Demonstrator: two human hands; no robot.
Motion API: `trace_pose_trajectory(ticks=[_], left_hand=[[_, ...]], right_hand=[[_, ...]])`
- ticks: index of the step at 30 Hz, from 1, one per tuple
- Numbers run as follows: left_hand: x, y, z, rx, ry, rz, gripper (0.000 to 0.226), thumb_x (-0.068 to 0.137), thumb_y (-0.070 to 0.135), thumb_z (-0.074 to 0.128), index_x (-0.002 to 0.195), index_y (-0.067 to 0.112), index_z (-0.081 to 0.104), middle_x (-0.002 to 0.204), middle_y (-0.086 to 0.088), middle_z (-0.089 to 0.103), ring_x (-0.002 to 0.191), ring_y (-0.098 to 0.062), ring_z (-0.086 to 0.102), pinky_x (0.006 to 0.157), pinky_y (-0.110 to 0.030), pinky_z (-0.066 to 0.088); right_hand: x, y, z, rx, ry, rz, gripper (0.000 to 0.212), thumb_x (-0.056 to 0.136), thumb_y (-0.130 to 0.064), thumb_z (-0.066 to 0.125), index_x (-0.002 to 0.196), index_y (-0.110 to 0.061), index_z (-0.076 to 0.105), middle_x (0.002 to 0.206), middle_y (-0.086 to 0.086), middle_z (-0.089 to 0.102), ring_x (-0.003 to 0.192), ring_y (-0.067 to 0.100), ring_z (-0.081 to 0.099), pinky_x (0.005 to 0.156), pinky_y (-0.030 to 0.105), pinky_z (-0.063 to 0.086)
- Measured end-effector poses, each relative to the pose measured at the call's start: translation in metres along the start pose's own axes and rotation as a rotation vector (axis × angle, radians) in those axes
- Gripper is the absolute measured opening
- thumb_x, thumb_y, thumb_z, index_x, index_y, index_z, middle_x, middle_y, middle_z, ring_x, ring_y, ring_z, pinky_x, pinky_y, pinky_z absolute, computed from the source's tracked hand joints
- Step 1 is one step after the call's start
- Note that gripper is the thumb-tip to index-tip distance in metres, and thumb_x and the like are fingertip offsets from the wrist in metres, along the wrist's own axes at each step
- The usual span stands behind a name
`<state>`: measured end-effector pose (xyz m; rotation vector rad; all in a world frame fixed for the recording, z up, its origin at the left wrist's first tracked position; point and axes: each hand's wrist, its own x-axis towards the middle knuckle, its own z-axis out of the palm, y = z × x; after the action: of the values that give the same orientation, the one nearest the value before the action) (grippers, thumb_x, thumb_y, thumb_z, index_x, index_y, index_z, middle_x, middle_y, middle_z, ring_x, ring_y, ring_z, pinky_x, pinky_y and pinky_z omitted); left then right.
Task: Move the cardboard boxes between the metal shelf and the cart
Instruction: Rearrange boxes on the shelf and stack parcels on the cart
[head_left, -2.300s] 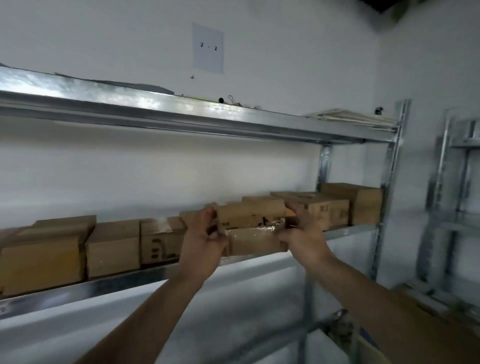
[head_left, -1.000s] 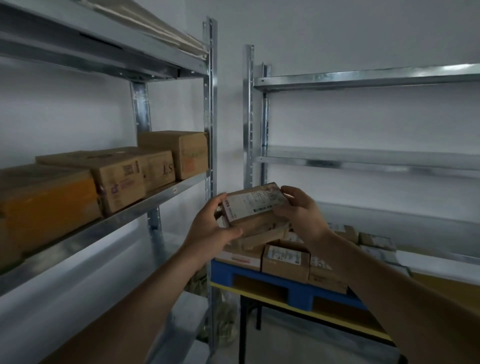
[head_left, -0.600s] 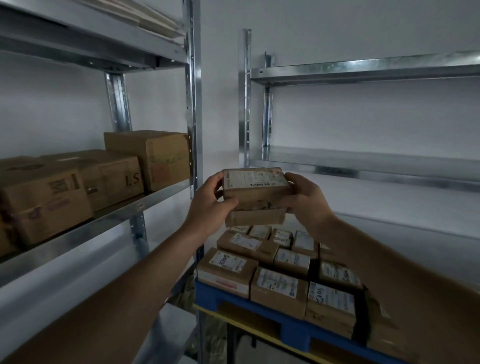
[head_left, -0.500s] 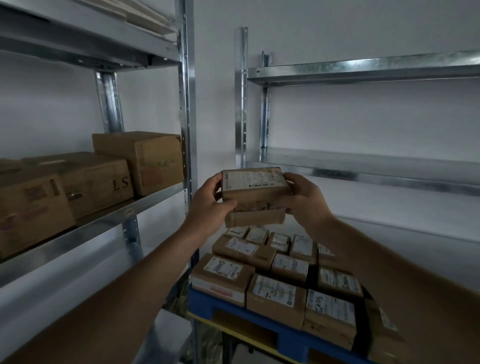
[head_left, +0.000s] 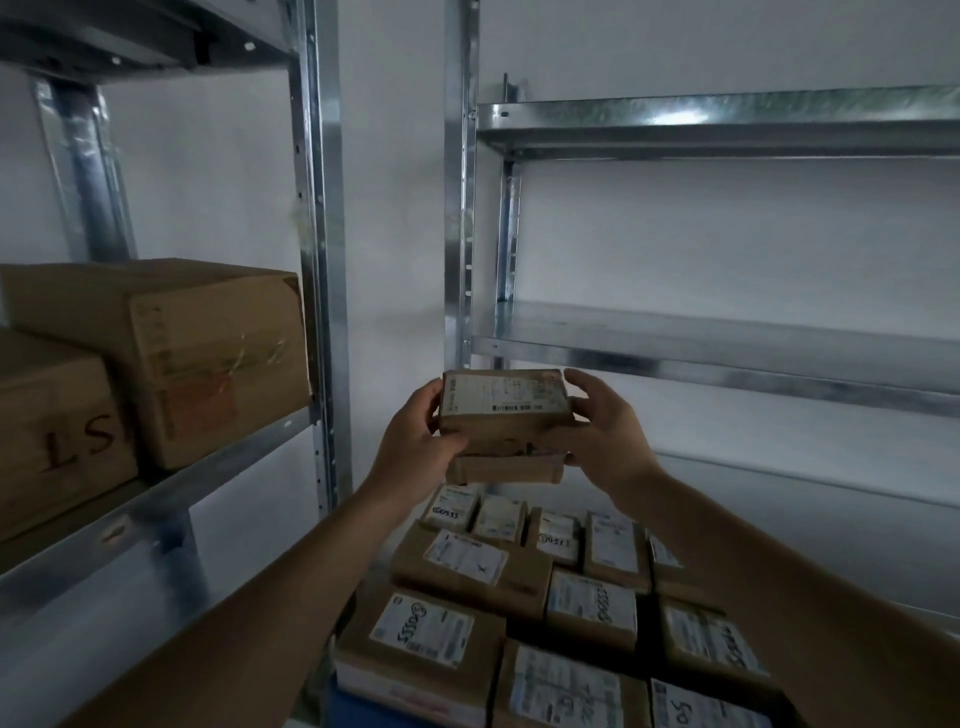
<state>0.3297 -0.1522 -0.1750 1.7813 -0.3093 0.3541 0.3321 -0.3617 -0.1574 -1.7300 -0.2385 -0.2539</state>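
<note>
I hold two small stacked cardboard boxes in mid-air between both hands; the upper one bears a white label. My left hand grips their left end, and my right hand grips their right end. Below them the cart shows only a strip of blue edge, and it is packed with several labelled cardboard boxes. The metal shelf at the left carries larger cardboard boxes.
A second metal shelf unit stands behind the cart at the right, its shelves bare. Two upright steel posts stand between the shelf units. White walls close off the back.
I took the two boxes off the left shelf and turned right with them. They now hang over the cart's boxes, and the view has moved closer to the cart.
</note>
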Motion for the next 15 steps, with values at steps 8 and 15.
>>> trace_pose_trajectory(ticks=[8, 15], left_hand=[[0.071, -0.072, -0.009, 0.051, -0.115, -0.047, 0.055, 0.085, -0.006, 0.055, 0.131, 0.022, 0.056, 0.113, 0.005, 0.068, 0.106, -0.009, 0.062, 0.086, -0.027, 0.053], [0.109, -0.13, -0.01, 0.062, -0.155, -0.135, 0.055, 0.085, -0.006, 0.052, 0.13, 0.025, 0.055, 0.114, 0.005, 0.066, 0.108, -0.011, 0.061, 0.084, -0.028, 0.053]], right_hand=[[0.059, 0.059, 0.038, -0.213, 0.037, -0.005, 0.063, 0.073, 0.0, 0.078, 0.121, -0.039, 0.062, 0.11, -0.008, 0.068, 0.095, 0.011, 0.069, 0.071, 0.031, 0.062], [0.102, 0.107, 0.063, -0.293, 0.032, 0.068, 0.068, 0.075, -0.005, 0.079, 0.134, -0.03, 0.057, 0.106, -0.013, 0.065, 0.083, -0.001, 0.064, 0.061, 0.015, 0.055]])
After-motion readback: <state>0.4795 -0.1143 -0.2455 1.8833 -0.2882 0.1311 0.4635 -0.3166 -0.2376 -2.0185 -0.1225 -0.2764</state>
